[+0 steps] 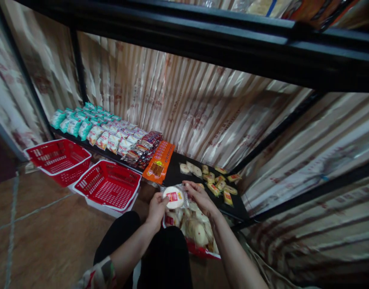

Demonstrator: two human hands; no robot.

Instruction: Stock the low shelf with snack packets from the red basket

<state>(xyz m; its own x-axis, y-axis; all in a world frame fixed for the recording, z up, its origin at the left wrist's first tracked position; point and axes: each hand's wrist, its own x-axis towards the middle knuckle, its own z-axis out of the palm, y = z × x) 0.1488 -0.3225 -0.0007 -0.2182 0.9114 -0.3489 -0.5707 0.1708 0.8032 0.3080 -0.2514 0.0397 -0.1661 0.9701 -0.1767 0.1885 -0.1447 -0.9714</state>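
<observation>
The left hand [157, 207] is pinching a round white pack [174, 198] by its left edge; the right hand [199, 196] is pinching its wrapper [186, 192] at the right. I'm seeing the pack hovering over a red basket [199, 249] of heaped packs [199, 233], before a black shelf [239, 205]. A loosening pinch is risking a drop; a bumping knee [172, 237], a spill.

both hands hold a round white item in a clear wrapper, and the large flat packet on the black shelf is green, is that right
The colour is wrong: the large flat packet on the black shelf is orange, as the head view shows. The left hand and right hand do hold the round white item in a clear wrapper.
</observation>
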